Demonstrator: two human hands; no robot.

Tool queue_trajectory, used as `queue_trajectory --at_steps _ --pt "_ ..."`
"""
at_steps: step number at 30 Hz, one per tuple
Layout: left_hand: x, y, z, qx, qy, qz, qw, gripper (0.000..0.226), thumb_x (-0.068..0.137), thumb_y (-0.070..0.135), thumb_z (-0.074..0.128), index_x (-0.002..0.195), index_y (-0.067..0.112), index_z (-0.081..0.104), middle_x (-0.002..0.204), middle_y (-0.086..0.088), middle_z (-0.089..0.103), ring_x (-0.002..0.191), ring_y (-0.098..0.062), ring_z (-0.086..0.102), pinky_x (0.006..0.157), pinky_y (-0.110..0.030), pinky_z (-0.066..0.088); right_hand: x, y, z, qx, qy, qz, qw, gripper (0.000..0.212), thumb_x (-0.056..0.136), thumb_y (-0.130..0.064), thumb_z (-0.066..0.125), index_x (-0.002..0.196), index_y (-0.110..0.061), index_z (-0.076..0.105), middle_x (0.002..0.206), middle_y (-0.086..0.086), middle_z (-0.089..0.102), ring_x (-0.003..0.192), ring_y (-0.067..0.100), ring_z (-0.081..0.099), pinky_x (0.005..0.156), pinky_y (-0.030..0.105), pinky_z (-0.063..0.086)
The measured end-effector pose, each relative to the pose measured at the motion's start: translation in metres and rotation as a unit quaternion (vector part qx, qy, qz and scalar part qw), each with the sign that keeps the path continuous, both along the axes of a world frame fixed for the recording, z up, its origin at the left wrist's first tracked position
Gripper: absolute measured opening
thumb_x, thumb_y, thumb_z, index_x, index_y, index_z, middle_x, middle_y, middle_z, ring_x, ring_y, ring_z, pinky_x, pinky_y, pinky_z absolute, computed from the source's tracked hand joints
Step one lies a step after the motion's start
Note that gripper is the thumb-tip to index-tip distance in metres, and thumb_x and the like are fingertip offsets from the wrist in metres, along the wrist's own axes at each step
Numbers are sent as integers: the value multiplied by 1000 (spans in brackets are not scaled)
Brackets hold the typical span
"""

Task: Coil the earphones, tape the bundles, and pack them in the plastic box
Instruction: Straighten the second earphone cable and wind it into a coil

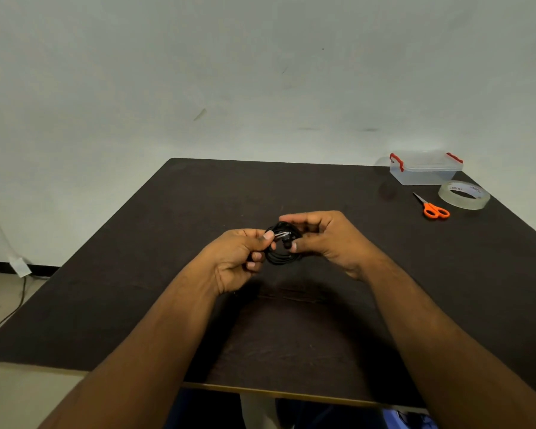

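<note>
At the centre of the frame, a left hand (240,258) and right hand (321,239) hold a small coil of black earphones (280,250) just above a dark bench (136,274), fingers curled round it. The thin cable looks light, limp and springy, probably best pinched across all loops. At upper right sit a clear plastic box (424,168), tape roll (464,195) and orange scissors (433,208)
</note>
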State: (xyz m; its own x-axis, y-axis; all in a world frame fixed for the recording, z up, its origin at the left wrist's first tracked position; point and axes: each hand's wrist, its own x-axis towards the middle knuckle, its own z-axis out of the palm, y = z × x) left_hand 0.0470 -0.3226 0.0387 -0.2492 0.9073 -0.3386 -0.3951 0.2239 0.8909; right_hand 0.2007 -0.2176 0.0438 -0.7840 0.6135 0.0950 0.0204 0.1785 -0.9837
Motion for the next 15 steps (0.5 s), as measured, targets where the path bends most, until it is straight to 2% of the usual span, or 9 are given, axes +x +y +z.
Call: queue_trajectory --at_steps 2,4,6,8,10,12,15 --pt "2 0 -1 -22 -23 -11 999 18 97 9 50 80 7 58 71 -2 56 41 -1 36 35 -12 24 -1 0 -2 43 -13 -16 999 49 74 16 68 105 -21 70 100 10 74 93 21 69 88 45 55" --pt "4 0 -1 -38 -45 -26 998 18 98 11 48 82 9 57 70 -1 55 43 -2 35 36 -12 25 -4 -1 -5 73 -5 -42 996 47 74 16 66 102 -22 71 96 5 74 90 17 70 86 42 57" --pt "5 -1 -1 -43 -68 -35 996 18 98 13 47 83 11 56 70 0 54 44 -3 35 37 -13 25 -5 -2 -7 88 9 -50 995 47 74 16 66 105 -20 70 99 2 74 92 12 70 86 35 56" --pt "4 -1 0 -47 -86 -42 994 16 98 14 47 85 11 57 73 -1 55 44 -3 36 36 -13 26 -3 -1 -9 147 -4 -39 988 54 76 12 68 116 -24 65 108 -2 70 97 5 66 89 24 52" --pt "4 -2 0 -51 -99 -52 992 12 95 15 49 89 12 58 78 -2 56 44 -3 37 35 -13 27 -1 -1 -11 271 -34 -33 961 67 76 8 68 130 -31 56 119 -9 62 105 -4 58 90 12 44" --pt "4 -3 1 -54 -115 -61 990 9 92 17 52 90 12 59 79 -3 58 44 -3 37 34 -13 27 -1 0 -13 388 -32 -42 920 71 76 7 66 135 -31 52 125 -9 56 115 -2 52 96 12 41" --pt "4 -5 5 -65 -132 -55 988 12 95 17 49 90 13 59 75 -4 61 46 -5 41 32 -12 27 0 3 -14 468 -4 -54 882 47 79 -7 69 124 -21 64 118 -4 63 110 4 57 94 20 47"
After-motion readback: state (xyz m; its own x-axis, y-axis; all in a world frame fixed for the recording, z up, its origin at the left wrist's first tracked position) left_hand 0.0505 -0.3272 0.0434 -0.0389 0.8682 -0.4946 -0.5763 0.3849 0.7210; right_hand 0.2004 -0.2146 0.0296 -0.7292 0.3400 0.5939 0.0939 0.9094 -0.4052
